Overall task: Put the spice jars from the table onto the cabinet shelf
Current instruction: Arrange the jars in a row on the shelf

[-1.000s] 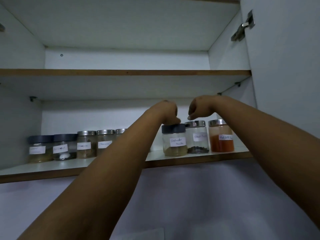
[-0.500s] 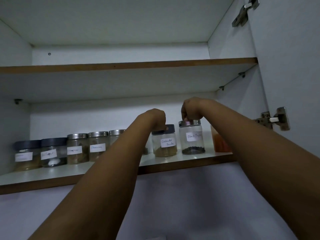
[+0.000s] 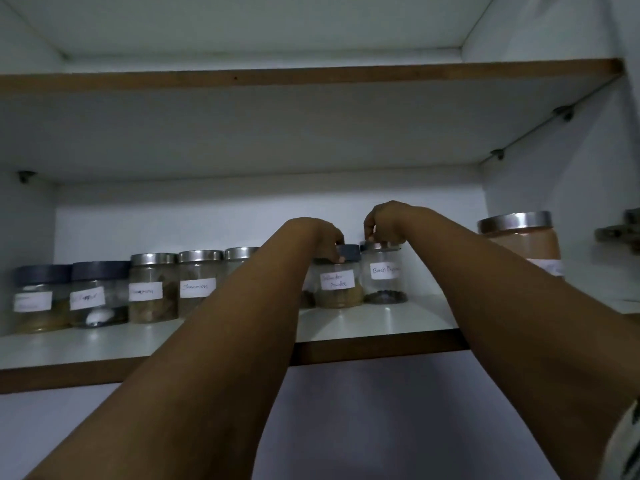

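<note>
Over the last second both jars have gone from the shelf's near edge to well back on it: the coriander jar (image 3: pixel 337 284) and the pepper jar (image 3: pixel 384 278) now stand upright, far in on the lower shelf (image 3: pixel 381 318), with a bare strip of board in front of them. The orange jar (image 3: pixel 523 244), which stood just right of the pepper jar a second ago, now sits nearer and well apart to the right, half hidden by the right forearm. So the two jars look placed; what is left for them, I judge, is only to let go and draw the arms out.

The left hand (image 3: pixel 320 239) is clenched over the coriander jar's dark lid (image 3: pixel 348 252), fingers curled down its left rim, grasping it from above. The right hand (image 3: pixel 382 220) pinches the pepper jar's silver lid from above, fingertips on the rim. Each jar hangs directly under its grip, bottom on the shelf as far as I can tell, and the two jars stand just beside each other, nearly touching.

To the left a row of five more jars (image 3: pixel 152 289) lines the far part of the shelf, the rightmost partly behind the left forearm. With the row this full the task seems well along, though the bench is out of view, so I cannot tell how many jars remain.
</note>
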Motion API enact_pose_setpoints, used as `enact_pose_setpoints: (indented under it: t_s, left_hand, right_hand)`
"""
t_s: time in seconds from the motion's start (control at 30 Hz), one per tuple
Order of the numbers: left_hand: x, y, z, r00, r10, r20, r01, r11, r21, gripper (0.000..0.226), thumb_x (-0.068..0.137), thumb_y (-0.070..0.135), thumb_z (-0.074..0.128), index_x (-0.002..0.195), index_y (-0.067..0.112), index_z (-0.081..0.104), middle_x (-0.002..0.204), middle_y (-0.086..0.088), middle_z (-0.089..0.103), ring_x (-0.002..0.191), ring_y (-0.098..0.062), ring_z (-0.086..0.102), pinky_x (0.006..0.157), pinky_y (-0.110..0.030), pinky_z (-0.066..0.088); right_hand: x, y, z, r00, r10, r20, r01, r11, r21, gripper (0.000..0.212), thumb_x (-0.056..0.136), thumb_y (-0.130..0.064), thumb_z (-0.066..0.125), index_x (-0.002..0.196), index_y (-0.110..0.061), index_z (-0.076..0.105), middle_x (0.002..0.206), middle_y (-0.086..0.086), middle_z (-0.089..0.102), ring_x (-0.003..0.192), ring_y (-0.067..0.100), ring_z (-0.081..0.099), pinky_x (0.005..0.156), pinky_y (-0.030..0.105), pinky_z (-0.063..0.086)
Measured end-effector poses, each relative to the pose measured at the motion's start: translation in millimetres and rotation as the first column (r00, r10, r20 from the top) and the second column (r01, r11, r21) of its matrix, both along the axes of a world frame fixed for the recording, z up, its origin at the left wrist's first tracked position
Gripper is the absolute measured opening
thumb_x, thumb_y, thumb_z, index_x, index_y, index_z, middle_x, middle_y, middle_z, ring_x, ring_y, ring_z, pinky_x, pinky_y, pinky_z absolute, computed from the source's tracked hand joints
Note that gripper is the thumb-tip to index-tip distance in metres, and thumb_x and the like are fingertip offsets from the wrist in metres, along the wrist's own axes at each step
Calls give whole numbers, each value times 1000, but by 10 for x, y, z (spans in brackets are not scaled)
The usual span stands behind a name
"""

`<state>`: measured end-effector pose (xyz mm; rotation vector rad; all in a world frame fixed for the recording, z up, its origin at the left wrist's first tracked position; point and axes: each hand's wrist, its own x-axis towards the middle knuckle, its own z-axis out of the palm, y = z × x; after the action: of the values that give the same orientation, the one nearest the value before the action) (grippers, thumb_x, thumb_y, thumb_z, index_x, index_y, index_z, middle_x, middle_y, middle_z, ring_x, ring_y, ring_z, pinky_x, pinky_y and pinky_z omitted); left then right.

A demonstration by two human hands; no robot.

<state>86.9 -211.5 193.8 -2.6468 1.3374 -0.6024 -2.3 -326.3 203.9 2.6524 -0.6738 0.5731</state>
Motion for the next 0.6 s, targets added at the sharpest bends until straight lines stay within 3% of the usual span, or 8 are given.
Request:
enact_pose_setpoints:
  t_s: [0.13,0.23,0.3,0.4,0.5,0.6]
  left_hand:
    - [77,-37,14,999,-46,-15,45,998,-48,49,95,35,58,139,14,51,135,-8,57,121,-25,52,90,-32,39]
    - [144,-19,-21,997,-76,-8,75,991,-109,51,96,41,56,139,15,51,137,-7,55,124,-25,50,96,-34,39]
    - [170,-18,-50,996,-89,-1,88,985,-149,52,95,48,53,137,16,54,137,-7,56,124,-25,50,95,-33,39]
    - [192,-37,-59,990,-136,48,143,964,-224,47,95,48,54,128,16,62,129,-5,62,118,-22,54,93,-31,41]
    - [200,-61,-59,978,-196,70,208,937,-280,37,94,42,57,118,17,69,119,-3,67,107,-19,58,90,-31,45]
    - [181,-127,-74,975,-188,122,214,941,-262,30,93,37,61,108,13,72,108,-6,70,90,-16,56,77,-29,42]
  right_hand:
    - [91,-152,-15,995,46,91,-54,995,89,22,95,-12,59,114,-16,70,111,4,70,74,14,57,58,22,43]
    - [77,-211,-85,983,99,155,-114,989,94,22,96,-12,55,114,-14,69,117,5,67,91,18,57,72,25,42]
    - [65,-213,-155,981,112,160,-127,988,87,29,101,-20,48,125,-11,61,129,8,59,109,23,55,80,25,37]
    - [37,-200,-181,966,111,235,-137,986,99,38,106,-22,35,137,-4,49,139,15,51,125,30,48,97,31,39]
    - [24,-199,-187,968,77,238,-109,986,124,43,107,-22,29,143,-1,39,145,19,43,131,33,43,102,32,36]
    - [-4,-213,-228,986,53,159,-74,988,132,47,105,-34,36,137,-4,51,140,15,50,127,30,48,101,34,38]
